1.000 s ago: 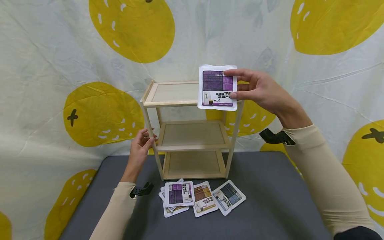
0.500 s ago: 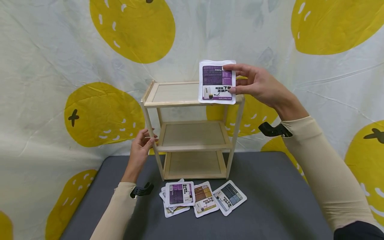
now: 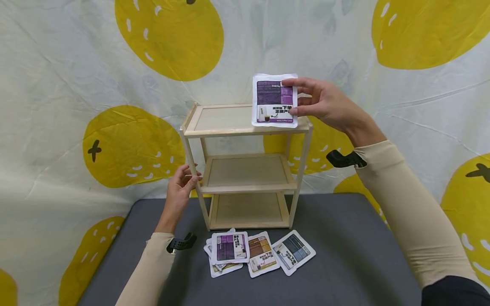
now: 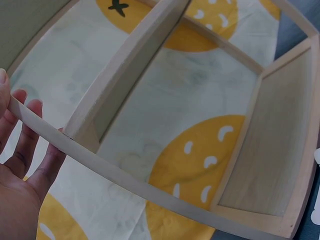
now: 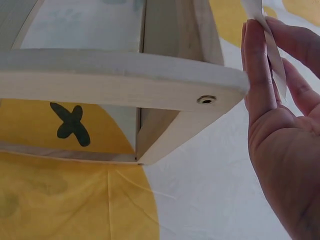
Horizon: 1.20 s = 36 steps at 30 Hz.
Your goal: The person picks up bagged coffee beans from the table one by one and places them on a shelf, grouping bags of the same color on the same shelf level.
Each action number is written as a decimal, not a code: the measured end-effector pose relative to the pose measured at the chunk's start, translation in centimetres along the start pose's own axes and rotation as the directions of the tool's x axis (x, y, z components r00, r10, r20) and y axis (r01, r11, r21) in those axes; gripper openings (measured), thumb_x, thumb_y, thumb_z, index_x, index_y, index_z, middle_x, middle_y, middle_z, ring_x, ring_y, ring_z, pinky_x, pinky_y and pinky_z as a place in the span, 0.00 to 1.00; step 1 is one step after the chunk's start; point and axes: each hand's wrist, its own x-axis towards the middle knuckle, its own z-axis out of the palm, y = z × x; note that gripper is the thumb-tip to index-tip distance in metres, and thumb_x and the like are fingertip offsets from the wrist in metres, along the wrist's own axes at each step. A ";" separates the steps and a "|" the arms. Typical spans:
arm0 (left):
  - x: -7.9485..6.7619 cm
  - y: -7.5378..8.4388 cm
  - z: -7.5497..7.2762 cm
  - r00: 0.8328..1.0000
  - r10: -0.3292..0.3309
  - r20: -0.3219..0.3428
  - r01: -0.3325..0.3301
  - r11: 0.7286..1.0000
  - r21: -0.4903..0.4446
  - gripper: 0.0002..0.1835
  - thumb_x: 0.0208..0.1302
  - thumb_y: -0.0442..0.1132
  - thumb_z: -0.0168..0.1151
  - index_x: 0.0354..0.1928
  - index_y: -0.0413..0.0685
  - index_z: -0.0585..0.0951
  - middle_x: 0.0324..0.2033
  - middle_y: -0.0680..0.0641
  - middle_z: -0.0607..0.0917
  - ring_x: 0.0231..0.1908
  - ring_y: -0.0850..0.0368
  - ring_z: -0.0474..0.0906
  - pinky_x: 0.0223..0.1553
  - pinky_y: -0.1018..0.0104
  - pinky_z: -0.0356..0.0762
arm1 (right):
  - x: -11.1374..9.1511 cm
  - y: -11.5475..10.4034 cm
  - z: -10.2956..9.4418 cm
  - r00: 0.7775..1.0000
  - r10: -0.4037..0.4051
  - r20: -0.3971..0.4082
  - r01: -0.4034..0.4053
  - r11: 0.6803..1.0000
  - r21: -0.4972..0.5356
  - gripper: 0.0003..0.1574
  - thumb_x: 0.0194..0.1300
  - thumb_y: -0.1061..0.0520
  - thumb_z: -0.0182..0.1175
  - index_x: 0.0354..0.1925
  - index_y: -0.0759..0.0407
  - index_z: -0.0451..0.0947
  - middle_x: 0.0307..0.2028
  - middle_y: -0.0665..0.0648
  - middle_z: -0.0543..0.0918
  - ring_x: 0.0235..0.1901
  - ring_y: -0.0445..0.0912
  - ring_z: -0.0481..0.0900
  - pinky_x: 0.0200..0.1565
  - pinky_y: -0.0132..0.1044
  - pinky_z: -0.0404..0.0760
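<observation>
My right hand (image 3: 329, 104) pinches a flat square coffee packet (image 3: 269, 100), white-edged with a purple printed face. It holds the packet upright by its right edge, in front of the top tier's right part; the right wrist view shows the packet (image 5: 273, 57) edge-on between thumb and fingers. The three-tier wooden shelf (image 3: 249, 188) stands behind and below it. My left hand (image 3: 179, 187) grips the shelf's front left post at middle-tier height. In the left wrist view the thumb lies on one side of that post (image 4: 107, 168), the fingers on the other.
On the grey table (image 3: 337, 255), before the shelf, lie several more packets: a small pile topped by a purple packet (image 3: 226, 248), then a brown packet (image 3: 262, 255) and a dark grey packet (image 3: 294, 252). A white cloth (image 3: 38, 106) with yellow fruit prints hangs behind.
My right hand has lifted the packet higher and shifted it slightly left, over the shelf's top tier. The left hand keeps its grip on the post.
</observation>
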 end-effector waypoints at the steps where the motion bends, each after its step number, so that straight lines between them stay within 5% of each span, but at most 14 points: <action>1: 0.0 0.0 0.0 1.000 -0.001 0.001 0.001 1.000 -0.001 0.21 0.73 0.33 0.59 0.66 0.41 0.73 0.49 0.36 0.79 0.50 0.37 0.80 0.52 0.61 0.83 | 0.1 0.1 -0.1 1.000 0.005 -0.004 -0.005 1.000 -0.003 0.39 0.65 0.73 0.63 0.72 0.60 0.68 0.64 0.63 0.73 0.52 0.54 0.80 0.51 0.34 0.84; 36: 0.0 -0.2 -0.1 1.000 -0.003 0.009 0.003 1.000 0.009 0.22 0.74 0.34 0.59 0.67 0.41 0.72 0.49 0.37 0.79 0.51 0.34 0.79 0.51 0.66 0.83 | 2.4 2.2 -0.7 0.987 0.133 -0.087 -0.145 0.978 -0.152 0.38 0.68 0.65 0.64 0.74 0.52 0.67 0.57 0.60 0.73 0.53 0.54 0.78 0.49 0.31 0.83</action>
